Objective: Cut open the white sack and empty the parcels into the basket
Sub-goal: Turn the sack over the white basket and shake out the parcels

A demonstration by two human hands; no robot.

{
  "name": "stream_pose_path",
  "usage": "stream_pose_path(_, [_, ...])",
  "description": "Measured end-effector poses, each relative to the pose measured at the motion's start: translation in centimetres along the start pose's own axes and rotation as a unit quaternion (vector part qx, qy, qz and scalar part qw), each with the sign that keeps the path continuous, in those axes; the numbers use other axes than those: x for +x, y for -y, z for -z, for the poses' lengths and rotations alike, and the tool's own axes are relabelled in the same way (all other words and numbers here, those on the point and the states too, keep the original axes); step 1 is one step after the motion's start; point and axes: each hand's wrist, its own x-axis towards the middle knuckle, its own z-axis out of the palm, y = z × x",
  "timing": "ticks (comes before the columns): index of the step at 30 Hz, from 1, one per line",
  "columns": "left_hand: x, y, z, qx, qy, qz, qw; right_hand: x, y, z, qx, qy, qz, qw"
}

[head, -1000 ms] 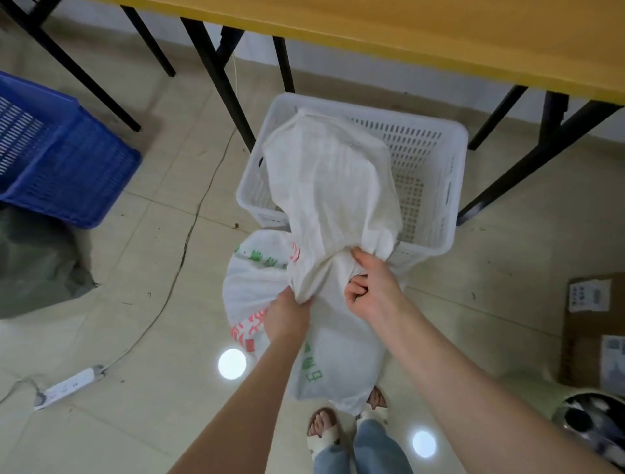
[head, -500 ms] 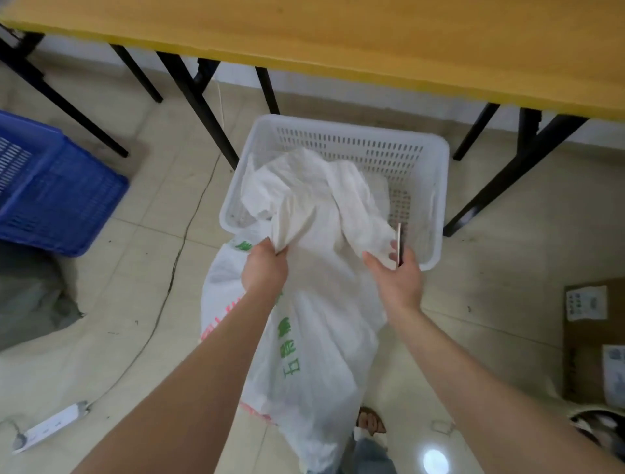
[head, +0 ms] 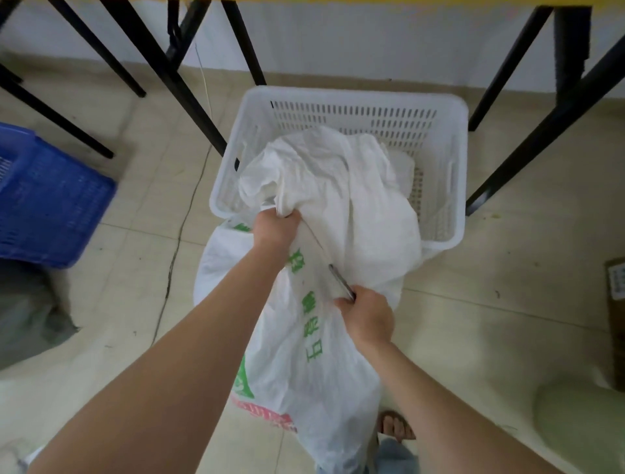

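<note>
Left hand [head: 274, 226] grips the white sack [head: 338, 209] bunched over the white basket [head: 453, 162]; right hand [head: 367, 318] clasps a blade [head: 341, 280] against it.

whatever the white sack [head: 338, 209] holds is hidden by its cloth, which also covers the near wall and most of the floor of the basket [head: 439, 101]. the sack's lower end runs off the frame at 6 o'clock. the left hand [head: 275, 228] has its fingers [head: 290, 216] sunk in the folds. the thin dark tool [head: 341, 280] is half hidden inside the right hand [head: 367, 318]. at 9 o'clock the blue crate [head: 50, 203] is blurred and cut off. at 3 o'clock a cardboard box [head: 615, 280] is cropped, its label too small to read. the bench [head: 372, 1] is a yellow sliver at 12 o'clock.
</note>
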Motion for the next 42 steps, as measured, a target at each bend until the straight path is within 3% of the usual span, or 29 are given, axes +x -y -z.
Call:
stream_pose_path(3, [-0.3,0.1,0.2,0.063,0.003,-0.049,0.997,0.7,-1.1,0.1,0.110,0.012,-0.018,0.994])
stream_pose_path(5, [-2.0,0.4,0.7,0.175,0.002,-0.078,0.982,0.6,-1.8,0.5,0.207,0.004,-0.063,0.976])
stream_pose_path(9, [-6.9,4.3,1.8,0.448,-0.006,-0.122,0.886,0.0,-2.1,1.2,0.279,0.017,-0.103,0.955])
stream_pose_path(11, [-7.0,6.5,2.1,0.483,0.015,-0.093,0.871,-0.3,-2.0,1.2,0.288,0.028,-0.088,0.953])
stream_pose_path(13, [-5.9,7.1,1.5,0.490,-0.004,-0.082,0.868,0.3,-2.3,2.0,0.314,-0.053,-0.085,0.944])
stream_pose_path(15, [-5.0,6.6,0.3,0.476,-0.014,-0.080,0.876,1.8,-3.1,3.7,0.278,-0.176,-0.066,0.942])
stream_pose_path(17, [-3.9,5.8,-0.8,0.453,-0.034,-0.092,0.886,3.6,-3.2,5.7,0.171,-0.203,-0.022,0.964])
stream_pose_path(20, [-2.7,4.1,-1.5,0.484,-0.053,-0.160,0.859,6.0,-2.9,7.7,0.033,-0.147,0.035,0.988])
stream_pose_path(22, [-2.1,3.1,-2.1,0.531,-0.057,-0.227,0.814,7.5,-2.5,8.5,0.038,-0.113,0.020,0.993])
stream_pose_path(24, [-1.3,2.7,-3.1,0.589,-0.019,-0.283,0.757,8.9,-2.5,8.5,0.036,-0.019,0.008,0.999])
stream_pose_path(26, [0.1,2.7,-4.0,0.638,0.042,-0.277,0.717,10.2,-2.7,7.9,0.008,0.029,0.018,0.999])
stream_pose_path(30, [3.5,3.4,-5.4,0.678,0.085,-0.205,0.701,13.3,-3.1,7.6,-0.097,-0.125,0.010,0.987])
stream_pose_path(32, [5.0,3.7,-6.0,0.682,0.094,-0.204,0.696,15.3,-3.1,6.7,-0.164,-0.089,0.060,0.981])
stream_pose_path(36, [7.7,4.1,-6.7,0.689,0.135,-0.224,0.676,17.9,-3.5,4.0,-0.140,0.039,0.075,0.986])
stream_pose_path(42, [9.5,5.3,-6.8,0.678,0.191,-0.205,0.679,18.0,-5.4,2.3,-0.129,0.034,0.124,0.983])
